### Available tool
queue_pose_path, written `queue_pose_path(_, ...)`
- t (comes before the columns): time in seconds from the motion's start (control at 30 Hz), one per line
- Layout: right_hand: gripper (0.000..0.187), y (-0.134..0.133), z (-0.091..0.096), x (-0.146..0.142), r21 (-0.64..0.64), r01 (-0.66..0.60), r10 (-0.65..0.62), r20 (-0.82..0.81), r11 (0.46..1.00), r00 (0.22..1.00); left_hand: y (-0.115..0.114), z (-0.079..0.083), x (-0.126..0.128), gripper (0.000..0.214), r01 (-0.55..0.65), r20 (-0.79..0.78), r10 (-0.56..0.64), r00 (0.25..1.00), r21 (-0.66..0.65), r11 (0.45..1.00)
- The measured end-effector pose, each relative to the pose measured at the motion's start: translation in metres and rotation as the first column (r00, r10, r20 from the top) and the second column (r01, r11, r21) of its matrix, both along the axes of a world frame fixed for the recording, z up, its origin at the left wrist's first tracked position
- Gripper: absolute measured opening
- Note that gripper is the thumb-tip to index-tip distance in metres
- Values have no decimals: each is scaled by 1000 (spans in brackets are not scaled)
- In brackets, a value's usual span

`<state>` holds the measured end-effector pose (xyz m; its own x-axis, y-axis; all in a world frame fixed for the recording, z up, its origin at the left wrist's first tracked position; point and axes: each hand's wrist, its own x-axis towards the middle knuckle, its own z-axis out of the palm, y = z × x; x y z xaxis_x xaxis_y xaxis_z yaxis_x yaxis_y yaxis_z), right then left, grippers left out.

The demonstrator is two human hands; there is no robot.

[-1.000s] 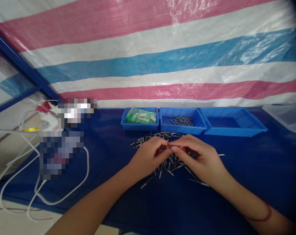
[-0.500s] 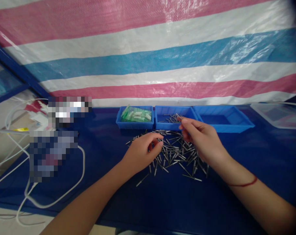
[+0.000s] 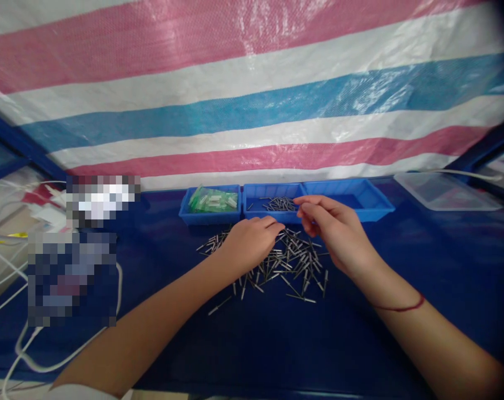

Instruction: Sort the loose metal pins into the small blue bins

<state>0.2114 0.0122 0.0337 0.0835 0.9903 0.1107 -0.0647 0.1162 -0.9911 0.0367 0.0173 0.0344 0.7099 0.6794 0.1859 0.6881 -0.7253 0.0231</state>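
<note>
Many blind rivets lie in a loose pile on the dark blue tabletop. My left hand reaches over the pile, palm down. Its thumb and fingertips are drawn together among the rivets; what they pinch, if anything, is hidden. To the right, my right hand hovers at the front right of the middle blue bin. Its fingers are curled, with thumb and index finger close together near the rim, and I cannot make out anything between them. A smaller heap of rivets rests inside that bin, just left of the fingertips.
The left blue bin holds green plastic bags of pale parts. My right hand partly covers the right blue bin. A clear plastic lid lies at the far right. White cables and blurred items occupy the left side.
The view has shifted right, so the table things sit further left. My left hand's fingers have closed down onto the pile. My right hand stays by the middle bin, where more rivets show.
</note>
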Motion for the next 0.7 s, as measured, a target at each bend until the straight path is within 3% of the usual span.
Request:
queue_pose_path(0.23, 15, 1, 7, 3, 6, -12, 12, 8, 1000, 1000, 7, -7, 6, 23, 8, -117, -6, 993, 14, 1000)
queue_pose_path(0.4, 15, 1, 10, 5, 40, -12, 11, 29, 999, 1000, 5, -3, 6, 20, 3, -82, 0, 997, 46, 999)
queue_pose_path(0.7, 14, 1, 9, 6, 45, -34, 31, 61, 998, 998, 13, -10, 20, 21, 80, 20, -79, 997, -74, 994)
